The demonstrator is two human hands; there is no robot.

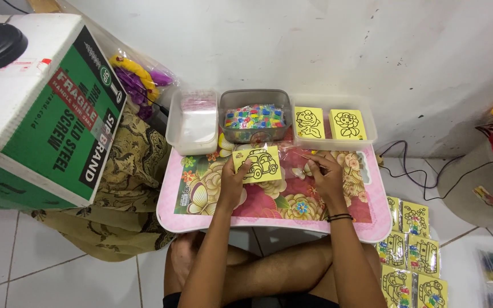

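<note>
My left hand (pixel 232 181) holds a small yellow card (pixel 258 164) with a black car outline, tilted above a low pink floral table (pixel 269 219). Just to the card's right, my right hand (pixel 325 177) pinches a clear plastic sleeve (pixel 295 153). I sit cross-legged under the table. A black band circles my right wrist.
Three clear tubs line the table's far edge: one of white packets (pixel 192 120), one of colourful small pieces (pixel 255 116), one of yellow outline cards (pixel 333 122). A green and white cardboard box (pixel 41 108) stands left. Finished packed cards (pixel 409 251) lie on the floor at right.
</note>
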